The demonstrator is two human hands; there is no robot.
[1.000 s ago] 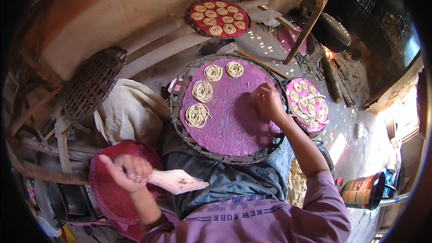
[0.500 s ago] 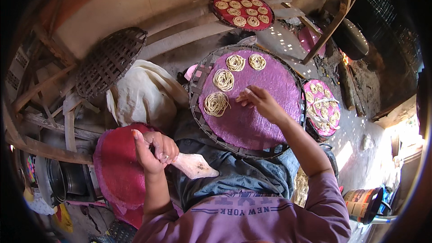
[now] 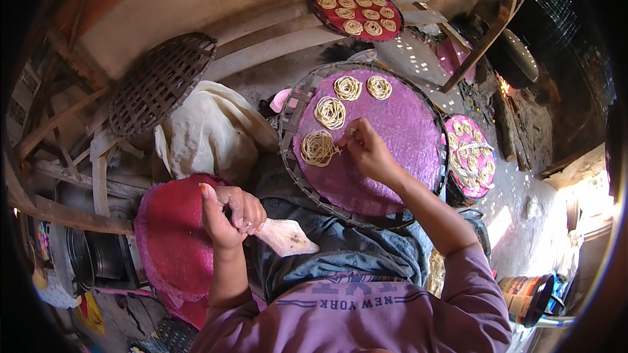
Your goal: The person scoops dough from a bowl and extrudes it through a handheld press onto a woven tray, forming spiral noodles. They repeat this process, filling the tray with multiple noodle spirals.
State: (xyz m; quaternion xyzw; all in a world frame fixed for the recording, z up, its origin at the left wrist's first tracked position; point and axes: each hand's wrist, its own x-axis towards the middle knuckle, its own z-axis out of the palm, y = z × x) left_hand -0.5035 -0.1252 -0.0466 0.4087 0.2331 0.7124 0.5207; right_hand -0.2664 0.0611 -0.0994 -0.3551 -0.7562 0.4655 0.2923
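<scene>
My left hand [image 3: 237, 214] is closed around the gathered neck of a white piping bag [image 3: 289, 238], whose full part lies over my lap. My right hand [image 3: 369, 153] is over the purple sheet [image 3: 386, 186] on a round woven tray [image 3: 316, 197]. Its fingers are pinched beside the nearest dough coil [image 3: 318, 148], close to a loose strand end; what they hold, if anything, is too small to make out. Three more pale coils lie along the sheet's left and far side, among them a looser one [image 3: 330, 112] and a smaller one [image 3: 379, 87].
At the back, a red round tray [image 3: 340, 18] carries several coils. Another coil-laden tray [image 3: 470, 180] stands at the right. Red sheets [image 3: 171, 235] lie by my left arm, below a pale cloth [image 3: 209, 131] and an upturned basket [image 3: 162, 85]. A small fire [image 3: 504, 85] burns far right.
My right hand has shifted slightly left, its fingertips now nearer the front coil's strand end. My left hand keeps its grip on the piping bag.
</scene>
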